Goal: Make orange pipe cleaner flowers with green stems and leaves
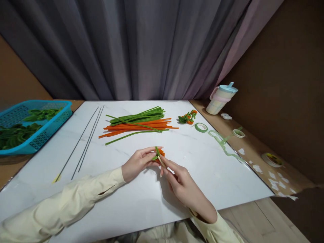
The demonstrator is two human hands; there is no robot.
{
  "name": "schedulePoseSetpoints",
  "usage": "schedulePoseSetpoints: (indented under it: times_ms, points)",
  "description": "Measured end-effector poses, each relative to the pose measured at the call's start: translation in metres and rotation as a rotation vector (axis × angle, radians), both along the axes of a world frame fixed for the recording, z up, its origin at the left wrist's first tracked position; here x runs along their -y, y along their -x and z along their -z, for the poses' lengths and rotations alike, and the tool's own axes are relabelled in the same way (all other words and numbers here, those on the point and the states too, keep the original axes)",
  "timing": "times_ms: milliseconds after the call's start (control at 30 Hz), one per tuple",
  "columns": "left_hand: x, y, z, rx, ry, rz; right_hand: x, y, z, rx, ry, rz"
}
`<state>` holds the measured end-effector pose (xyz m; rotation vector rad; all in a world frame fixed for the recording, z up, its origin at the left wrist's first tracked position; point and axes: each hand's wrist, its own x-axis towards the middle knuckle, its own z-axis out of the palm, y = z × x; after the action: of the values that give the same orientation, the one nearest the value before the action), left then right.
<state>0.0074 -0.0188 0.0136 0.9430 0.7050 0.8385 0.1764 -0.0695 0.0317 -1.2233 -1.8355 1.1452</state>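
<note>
Near the front middle of the white table, my left hand (138,163) holds a small orange and green fuzzy flower piece (161,153) between its fingertips. My right hand (180,182) pinches a thin pale stick or stem (161,161) against the same piece. Beyond my hands lie a bundle of green fuzzy stems (139,116) and a bundle of orange ones (136,126). A small cluster of orange and green flower pieces (187,117) rests to their right, beside a roll of green tape (201,127).
At the far left stands a blue basket (37,140) with green leaf pieces. Three dark thin wires (87,140) lie left of the bundles. Along the right edge are a loose green tape strip (222,143), a lidded cup (219,99), tape rolls (272,159) and white scraps (274,184).
</note>
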Motion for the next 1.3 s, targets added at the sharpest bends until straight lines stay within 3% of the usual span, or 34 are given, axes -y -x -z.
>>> schedulePoseSetpoints:
  times_ms: [167, 267, 367, 500, 600, 733, 900, 1067, 1300]
  points:
    - [-0.003, 0.003, 0.004, -0.105, -0.078, -0.056, -0.001, -0.003, 0.001, 0.129, -0.139, -0.074]
    - [-0.004, 0.004, 0.005, -0.163, -0.148, -0.041, -0.001, -0.004, 0.000, 0.166, -0.141, -0.065]
    - [-0.004, 0.005, 0.005, -0.201, -0.186, -0.045, 0.001, -0.005, -0.004, 0.059, 0.007, -0.054]
    - [0.000, 0.002, 0.005, -0.268, -0.225, -0.108, 0.005, -0.003, -0.014, -0.177, 0.380, 0.070]
    - [0.004, 0.000, 0.005, -0.321, -0.252, -0.132, 0.005, 0.000, -0.014, -0.302, 0.483, 0.092]
    - [0.006, -0.002, 0.002, -0.352, -0.205, -0.124, -0.005, 0.002, -0.009, -0.281, 0.350, 0.168]
    - [0.008, -0.002, 0.001, -0.372, -0.185, -0.067, -0.021, 0.003, -0.017, -0.140, 0.154, 0.198]
    - [0.010, -0.002, 0.001, -0.398, -0.243, 0.004, -0.034, 0.007, -0.016, 0.027, 0.117, 0.161]
    - [0.011, -0.002, 0.002, -0.414, -0.210, -0.027, -0.038, 0.006, -0.007, 0.115, 0.051, 0.142]
